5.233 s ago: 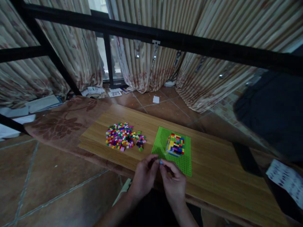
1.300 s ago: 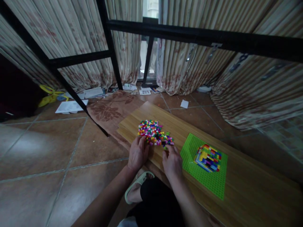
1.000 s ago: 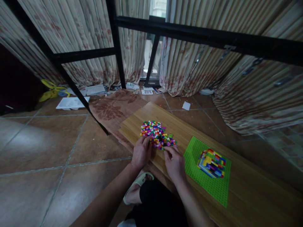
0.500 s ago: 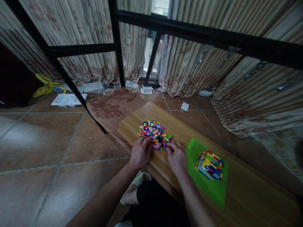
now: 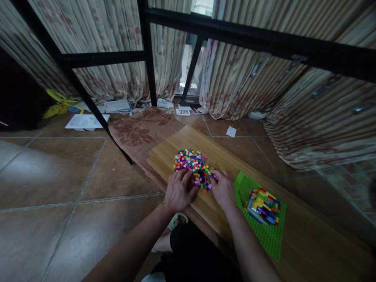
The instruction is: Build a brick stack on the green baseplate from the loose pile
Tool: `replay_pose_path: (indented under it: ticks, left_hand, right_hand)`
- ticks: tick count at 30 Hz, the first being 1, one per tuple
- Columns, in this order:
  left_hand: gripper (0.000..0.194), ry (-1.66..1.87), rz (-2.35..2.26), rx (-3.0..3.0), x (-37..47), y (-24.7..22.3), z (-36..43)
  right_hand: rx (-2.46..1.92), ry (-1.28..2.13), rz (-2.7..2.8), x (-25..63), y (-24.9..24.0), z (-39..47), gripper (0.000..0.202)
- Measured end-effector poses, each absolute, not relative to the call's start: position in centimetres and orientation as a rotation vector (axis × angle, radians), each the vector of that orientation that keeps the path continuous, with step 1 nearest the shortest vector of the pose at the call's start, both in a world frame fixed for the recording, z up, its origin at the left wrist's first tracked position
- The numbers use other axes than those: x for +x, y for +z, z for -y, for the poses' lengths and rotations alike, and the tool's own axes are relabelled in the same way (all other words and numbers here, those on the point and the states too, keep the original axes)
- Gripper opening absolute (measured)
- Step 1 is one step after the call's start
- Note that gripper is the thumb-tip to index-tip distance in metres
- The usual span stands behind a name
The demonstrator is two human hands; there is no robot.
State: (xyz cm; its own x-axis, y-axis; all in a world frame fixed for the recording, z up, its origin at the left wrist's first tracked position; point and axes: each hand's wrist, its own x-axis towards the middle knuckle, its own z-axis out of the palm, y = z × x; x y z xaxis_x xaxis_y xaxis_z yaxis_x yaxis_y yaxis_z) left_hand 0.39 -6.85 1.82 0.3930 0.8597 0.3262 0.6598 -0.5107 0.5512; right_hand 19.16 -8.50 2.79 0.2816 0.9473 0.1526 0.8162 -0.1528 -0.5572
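Observation:
A loose pile of small toy bricks [image 5: 190,158] in many colours lies on the wooden tabletop. My left hand [image 5: 179,192] rests at the pile's near left edge, open, its thumb apart from the fingers and its fingertips among the bricks. On the pile's right side is my right hand [image 5: 223,188], thumb and fingers drawn together in a pinch; whatever is between them is too small to make out. Further right, a green studded baseplate [image 5: 268,241] carries a built block of multicoloured bricks [image 5: 263,205].
The low wooden table [image 5: 311,239] runs diagonally, with a brown patterned cloth [image 5: 132,133] under its far left end. A black metal frame [image 5: 151,78] stands in front of the striped curtains [image 5: 108,27]. A white tray [image 5: 86,122] and papers lie on the tiled floor.
My left hand has shifted right and its thumb has spread away from the fingers. My right hand stays at the pile's right side. The view has moved slightly.

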Motion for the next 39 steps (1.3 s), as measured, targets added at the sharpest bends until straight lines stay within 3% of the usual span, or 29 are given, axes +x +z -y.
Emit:
replay_pose_path:
  ticks: [10, 23, 32, 39]
  left_hand:
    - [0.035, 0.880, -1.336, 2.337, 0.7, 1.4, 6.6]
    - [0.031, 1.148, -1.248, 2.105, 0.6, 2.2, 7.8]
    - [0.022, 0.854, -1.214, 2.477, 3.8, 3.1, 7.1]
    - [0.018, 0.932, -1.285, 2.452, 2.8, 2.5, 5.0]
  right_hand:
    - [-1.958, 0.351, 1.540, 19.6, 2.5, 9.7, 0.019]
    - [-1.628, 0.679, 0.750, 17.6, 3.0, 14.8, 0.031]
    - [-1.602, 0.803, 0.677, 17.0, 2.9, 17.8, 0.037]
    - [-1.592, 0.796, 0.705, 16.8, 2.7, 17.6, 0.038]
